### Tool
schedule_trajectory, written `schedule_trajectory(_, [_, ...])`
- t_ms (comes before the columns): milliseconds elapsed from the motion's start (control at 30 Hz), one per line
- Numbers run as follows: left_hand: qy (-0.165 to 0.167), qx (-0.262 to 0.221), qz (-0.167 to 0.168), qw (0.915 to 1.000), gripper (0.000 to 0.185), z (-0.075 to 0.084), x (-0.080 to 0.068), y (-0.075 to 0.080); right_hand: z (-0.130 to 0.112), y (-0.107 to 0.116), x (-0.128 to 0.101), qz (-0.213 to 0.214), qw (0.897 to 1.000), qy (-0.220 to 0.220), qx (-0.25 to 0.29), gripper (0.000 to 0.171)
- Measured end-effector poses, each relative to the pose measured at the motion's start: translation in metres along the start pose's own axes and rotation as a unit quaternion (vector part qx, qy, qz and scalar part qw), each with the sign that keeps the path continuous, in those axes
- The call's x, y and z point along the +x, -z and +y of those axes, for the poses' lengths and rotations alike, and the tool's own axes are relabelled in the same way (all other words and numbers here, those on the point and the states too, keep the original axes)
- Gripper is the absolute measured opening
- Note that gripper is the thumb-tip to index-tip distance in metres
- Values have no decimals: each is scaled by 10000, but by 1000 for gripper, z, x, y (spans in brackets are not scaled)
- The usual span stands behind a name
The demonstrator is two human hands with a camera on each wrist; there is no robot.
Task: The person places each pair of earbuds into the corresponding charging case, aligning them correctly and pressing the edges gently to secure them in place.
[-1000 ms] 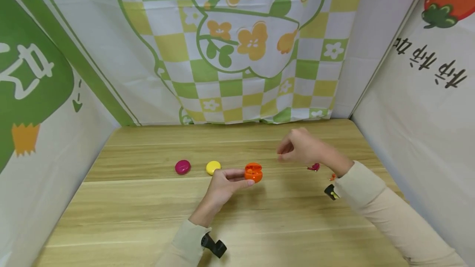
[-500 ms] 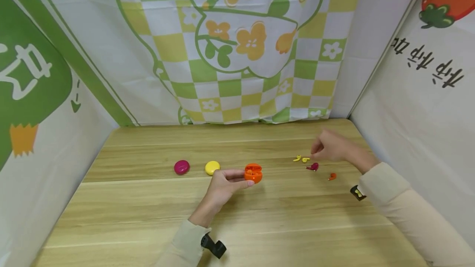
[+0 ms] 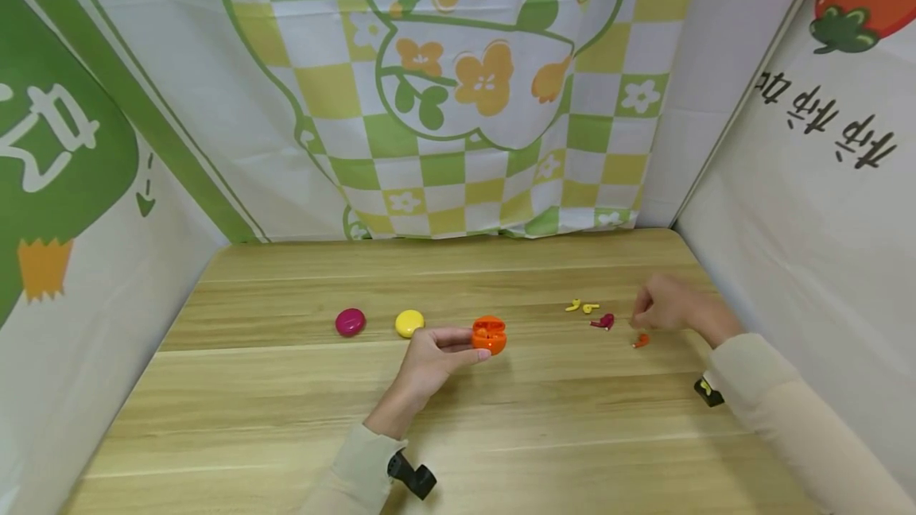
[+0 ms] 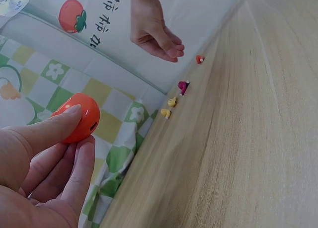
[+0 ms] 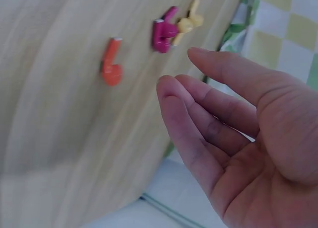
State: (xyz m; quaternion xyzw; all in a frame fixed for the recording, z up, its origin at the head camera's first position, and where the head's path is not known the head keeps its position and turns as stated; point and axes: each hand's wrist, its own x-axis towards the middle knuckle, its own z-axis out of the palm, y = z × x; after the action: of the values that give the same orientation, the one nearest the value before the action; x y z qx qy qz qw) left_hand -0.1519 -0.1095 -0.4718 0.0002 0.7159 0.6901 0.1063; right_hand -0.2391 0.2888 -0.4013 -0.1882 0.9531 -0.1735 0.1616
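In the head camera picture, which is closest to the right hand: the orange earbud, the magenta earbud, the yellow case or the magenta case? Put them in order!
1. Orange earbud, just below the right hand.
2. Magenta earbud, a bit to its left.
3. Yellow case, far left, past the orange case.
4. Magenta case, farthest left.

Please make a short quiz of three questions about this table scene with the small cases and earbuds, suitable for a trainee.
1. True or false: the left hand holds the orange case with its lid shut.
2. Which loose earbud lies nearest the right hand? A) the orange earbud B) the magenta earbud C) a yellow earbud
3. Fill in: the yellow case lies between the orange case and the ______ case.

Key: 1 false, the lid is open; 2 A; 3 magenta.
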Motion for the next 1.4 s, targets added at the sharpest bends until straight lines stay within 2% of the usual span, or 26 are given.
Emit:
schedule_trajectory(267, [-22,-43,9,10000,35,0,0,1,25,-15,-7,156,9994,103,281,12])
schedule_trajectory(500, [0,-118,31,9999,35,-1,0,1,38,-25,-15,209,9988,-124,421,14])
schedule_trajectory(667, [-22,-108,-20,9999,35,-3,1,1,42,-33,-19,217,9960,-298,814,17])
schedule_trajectory(800, [-49,-78,-40,9999,35,-3,1,1,46,-38,-17,278,9940,-264,1022,16])
schedule_trajectory(1067, [-42,-121,-58,9999,35,-3,1,0,51,-43,-14,364,9938,-197,1030,12])
schedule_trajectory(1400, [-33,-144,-66,9999,35,-2,1,0,45,-40,-12,332,9916,-554,1122,11])
